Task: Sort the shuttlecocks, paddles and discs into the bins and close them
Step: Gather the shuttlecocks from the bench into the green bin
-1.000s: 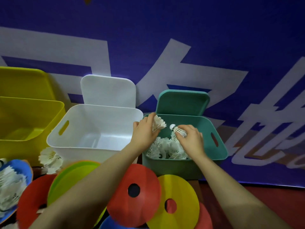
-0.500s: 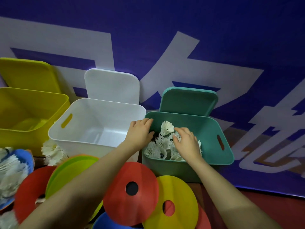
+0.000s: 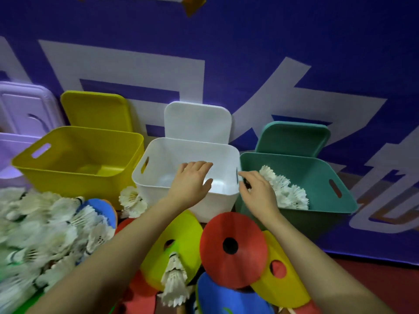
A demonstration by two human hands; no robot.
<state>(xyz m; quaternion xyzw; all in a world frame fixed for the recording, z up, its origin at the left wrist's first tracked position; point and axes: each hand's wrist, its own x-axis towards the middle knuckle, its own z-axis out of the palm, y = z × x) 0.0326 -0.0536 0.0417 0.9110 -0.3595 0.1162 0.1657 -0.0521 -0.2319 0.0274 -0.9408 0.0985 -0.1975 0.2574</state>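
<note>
Behind: blue banner. Both my hands hang spread, holding nothing, left hand [image 3: 189, 182] over white bin [image 3: 158, 189], right hand [image 3: 258, 191] at green bin [image 3: 322, 177]; I'd next scoop loose shuttlecocks [image 3: 45, 230] gently by their corks.

The place looked like a sports hall or training venue. A large purple banner [image 3: 294, 41] with big white lettering hung as the backdrop, above a red floor [image 3: 385, 282] like a court surface. Loose feather shuttlecocks [image 3: 45, 234], flat training discs [image 3: 233, 248] and open plastic bins [image 3: 74, 159] lay along its foot.
</note>
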